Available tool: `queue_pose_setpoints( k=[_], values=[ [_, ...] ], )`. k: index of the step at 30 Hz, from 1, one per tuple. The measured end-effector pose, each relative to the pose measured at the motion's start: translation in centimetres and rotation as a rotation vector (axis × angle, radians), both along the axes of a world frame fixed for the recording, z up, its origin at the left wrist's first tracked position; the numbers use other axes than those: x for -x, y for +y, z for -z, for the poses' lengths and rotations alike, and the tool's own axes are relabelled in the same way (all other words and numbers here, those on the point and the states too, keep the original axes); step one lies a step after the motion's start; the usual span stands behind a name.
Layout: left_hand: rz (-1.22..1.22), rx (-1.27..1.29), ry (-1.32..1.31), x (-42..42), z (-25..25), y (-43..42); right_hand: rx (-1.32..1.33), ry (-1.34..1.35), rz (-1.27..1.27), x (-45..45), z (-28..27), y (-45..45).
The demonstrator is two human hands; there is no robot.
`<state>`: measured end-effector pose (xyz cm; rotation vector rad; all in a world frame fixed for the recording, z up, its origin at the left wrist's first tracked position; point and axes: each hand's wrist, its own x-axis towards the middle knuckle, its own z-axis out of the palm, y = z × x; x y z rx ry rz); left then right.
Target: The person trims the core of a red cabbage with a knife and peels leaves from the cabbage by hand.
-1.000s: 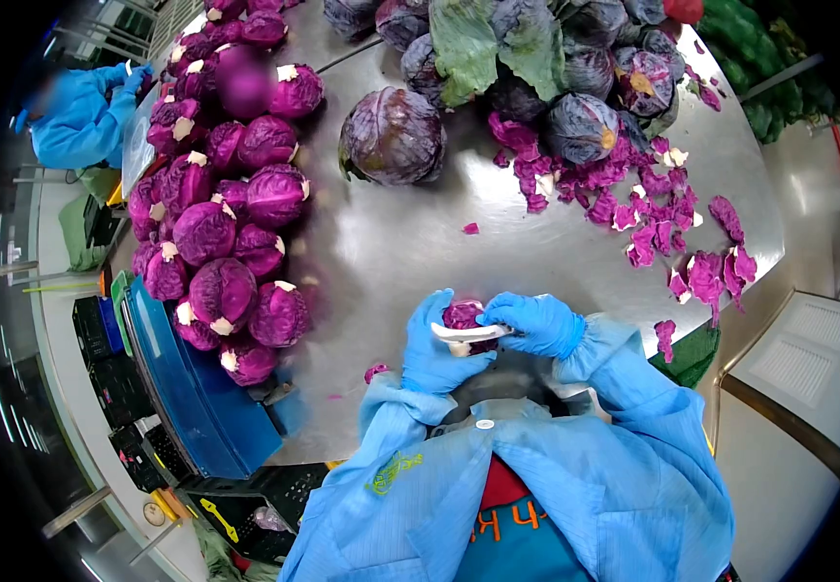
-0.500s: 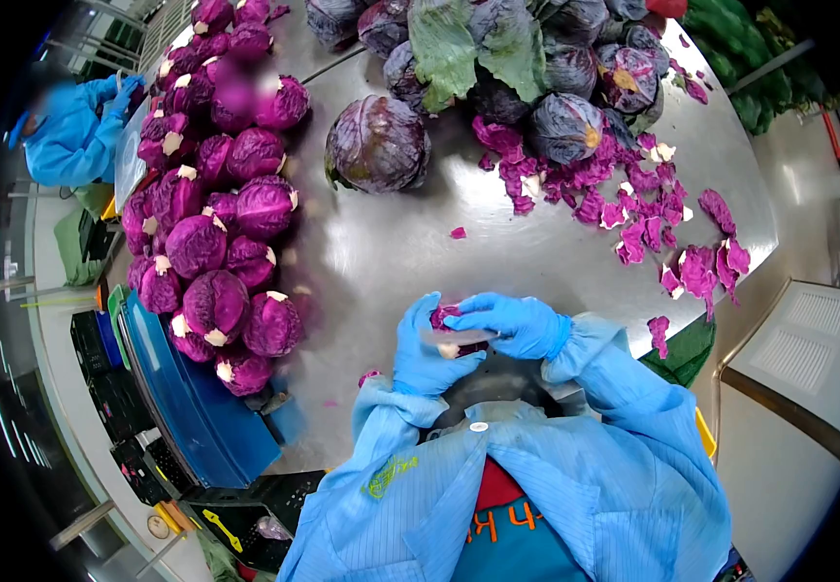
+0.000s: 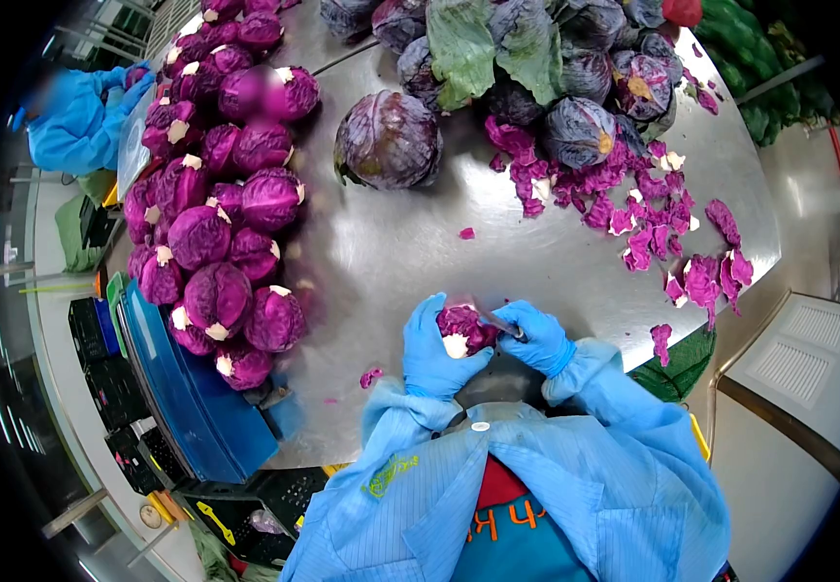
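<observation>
Near the table's front edge, my left hand (image 3: 432, 351), in a blue glove, grips a small purple cabbage (image 3: 470, 327) whose pale cut stem faces me. My right hand (image 3: 538, 339), gloved too, is closed on the handle of a knife (image 3: 497, 322). The knife's blade lies at the cabbage's upper right side; its edge is hard to make out. A small purple scrap (image 3: 370, 377) rests on the metal table (image 3: 391, 262) to the left of my left hand.
Trimmed purple cabbages (image 3: 219, 299) are heaped at the left. Untrimmed cabbages (image 3: 581, 129) stand at the back, one large cabbage (image 3: 388, 140) apart from them. Loose leaves (image 3: 702, 281) lie at the right. A co-worker (image 3: 75, 121) in blue is at the far left, beyond blue bins (image 3: 192, 388).
The knife has moved off the stem side to the cabbage's upper right, and the pale stem now shows fully. My right hand has drawn slightly away from my left hand.
</observation>
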<state>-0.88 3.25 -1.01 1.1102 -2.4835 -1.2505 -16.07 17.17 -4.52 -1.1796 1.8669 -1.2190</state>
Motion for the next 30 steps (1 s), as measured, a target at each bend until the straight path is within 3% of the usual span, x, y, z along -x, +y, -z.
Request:
queue_pose_setpoints(
  k=[5, 7, 9, 10, 12, 14, 18, 20, 22, 25, 28, 30],
  values=[
    [-0.079, -0.041, 0.007, 0.0, -0.1, 0.5, 0.031, -0.385, 0.521, -1.7, 2.2, 0.1],
    [-0.041, 0.004, 0.033, 0.0, -0.2, 0.3, 0.141, -0.701, 0.820, 1.7, 2.4, -0.2],
    [-0.024, 0.007, 0.048, -0.3, -0.2, 0.1, 0.101, -0.746, 0.974, 6.4, 0.8, 0.1],
    [-0.024, -0.014, 0.055, -0.4, -0.2, 0.1, 0.116, -0.540, 0.932, 8.2, 0.1, 0.2],
    [-0.013, -0.058, 0.089, -0.8, 0.0, 0.0, 0.034, 0.414, 0.833, 10.2, 0.2, 0.3],
    [0.004, -0.093, 0.137, -1.4, 0.4, -0.5, -0.168, 0.332, 0.773, 9.6, -1.1, 0.9],
    [0.077, -0.077, 0.193, -2.5, 0.7, -0.9, -0.193, -0.541, 0.327, 3.5, -1.0, -1.2],
    [0.143, 0.011, 0.193, -2.6, 0.4, -0.8, -0.189, -0.696, 0.144, 1.2, 0.8, -2.6],
    [0.185, 0.078, 0.199, -2.9, 0.3, -0.7, -0.349, -0.911, 0.008, 0.0, 0.7, -4.1],
    [0.206, 0.130, 0.246, -2.7, 0.4, -0.5, -0.444, -1.013, -0.072, 1.1, -1.3, -4.6],
    [0.200, 0.095, 0.170, -2.4, 0.1, -0.6, -0.305, -0.859, -0.174, 1.0, 1.9, -4.0],
    [0.196, 0.094, 0.184, -2.1, 0.0, -0.6, -0.277, -0.609, -0.247, 1.5, 2.3, -3.8]
  ],
)
